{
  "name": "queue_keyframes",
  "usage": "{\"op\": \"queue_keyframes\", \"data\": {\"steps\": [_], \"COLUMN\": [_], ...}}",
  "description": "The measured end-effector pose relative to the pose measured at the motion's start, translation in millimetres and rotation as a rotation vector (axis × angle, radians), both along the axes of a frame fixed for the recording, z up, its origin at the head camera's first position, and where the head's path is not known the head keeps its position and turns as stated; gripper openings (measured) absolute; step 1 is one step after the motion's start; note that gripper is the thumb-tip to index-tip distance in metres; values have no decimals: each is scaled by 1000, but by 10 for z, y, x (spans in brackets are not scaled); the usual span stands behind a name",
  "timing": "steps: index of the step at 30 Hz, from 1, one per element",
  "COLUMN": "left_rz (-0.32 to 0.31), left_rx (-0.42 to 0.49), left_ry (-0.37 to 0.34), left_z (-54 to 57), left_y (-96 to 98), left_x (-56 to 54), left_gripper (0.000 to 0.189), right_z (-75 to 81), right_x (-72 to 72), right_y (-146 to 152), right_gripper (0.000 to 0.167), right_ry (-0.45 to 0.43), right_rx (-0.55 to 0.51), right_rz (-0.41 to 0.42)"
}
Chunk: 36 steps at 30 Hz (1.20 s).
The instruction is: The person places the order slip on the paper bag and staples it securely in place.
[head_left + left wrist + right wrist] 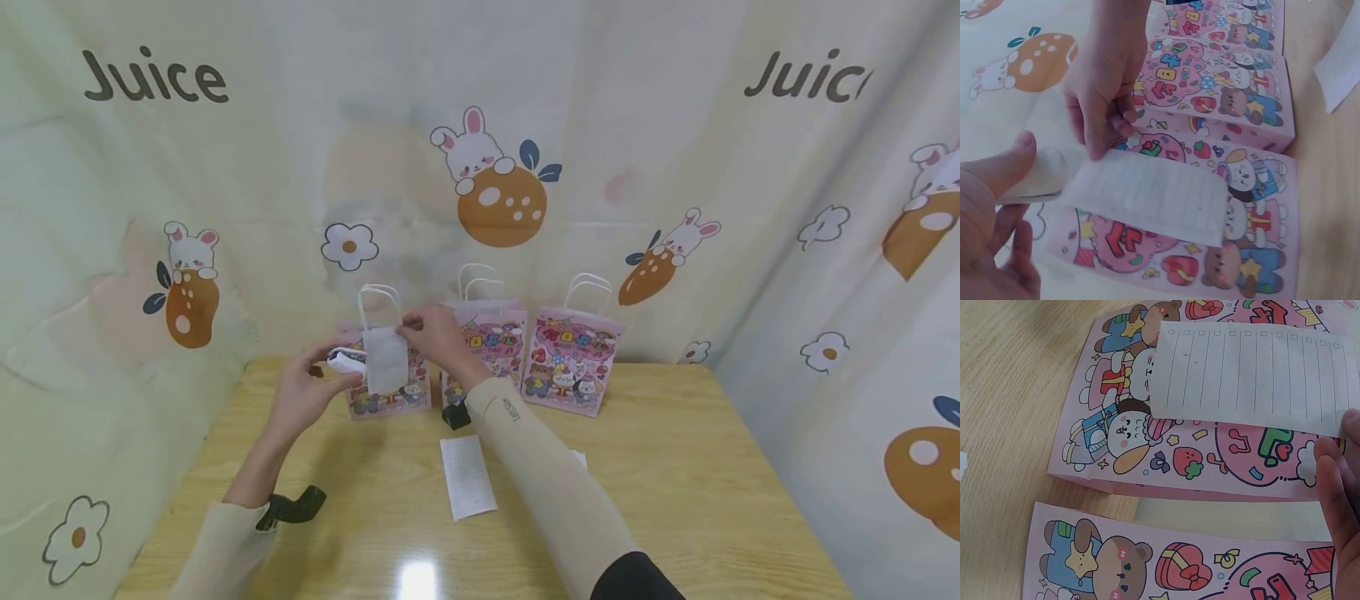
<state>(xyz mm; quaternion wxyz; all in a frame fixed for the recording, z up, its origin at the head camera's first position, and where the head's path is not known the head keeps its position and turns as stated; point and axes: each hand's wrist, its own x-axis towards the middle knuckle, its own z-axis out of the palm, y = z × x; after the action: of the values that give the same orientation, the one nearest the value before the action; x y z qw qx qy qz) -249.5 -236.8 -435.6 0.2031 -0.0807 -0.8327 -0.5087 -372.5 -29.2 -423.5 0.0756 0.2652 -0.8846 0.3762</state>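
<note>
My right hand (433,333) pinches one edge of a white lined paper slip (1254,378) with small checkboxes. That slip hangs in front of the leftmost pink cartoon paper bag (382,404); whether it touches the bag I cannot tell. Beside the slip, my left hand (303,387) grips a small white rounded device (347,360) with a dark part between thumb and fingers; its exact kind is unclear. In the left wrist view, the device (1046,178) lies close to the slip's upper end, near the right hand's fingertips (1095,150).
Two more pink gift bags, a middle one (483,333) and a right one (573,358), stand upright against the curtain (675,150). On the wooden table (675,467) lies another lined slip (468,477). A further white paper (579,457) is partly hidden behind the right forearm.
</note>
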Motion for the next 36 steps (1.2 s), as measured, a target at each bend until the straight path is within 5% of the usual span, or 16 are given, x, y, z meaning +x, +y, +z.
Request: {"op": "queue_keyframes", "data": {"steps": [4,18,24,30,36], "left_rz": [-35,-86,-100,-150,-206], "left_rx": [-55,-320,-428,-436,-446], "left_ry": [96,162,54,-66,-115], "left_z": [103,339,400,391,449], "left_y": [59,260,256,229,185], "left_x": [-121,-566,-685,-715,-769], "left_gripper": [46,47,43,43,43], "right_z": [2,1,5,-19,0], "right_x": [0,0,-19,4,18], "right_y": [13,22,9,18,30], "right_gripper": [23,18,17,17,16], "right_ry": [-7,13,43,36,41], "right_rx": [-22,13,16,3,-5], "right_rz": [4,14,15,26,32]}}
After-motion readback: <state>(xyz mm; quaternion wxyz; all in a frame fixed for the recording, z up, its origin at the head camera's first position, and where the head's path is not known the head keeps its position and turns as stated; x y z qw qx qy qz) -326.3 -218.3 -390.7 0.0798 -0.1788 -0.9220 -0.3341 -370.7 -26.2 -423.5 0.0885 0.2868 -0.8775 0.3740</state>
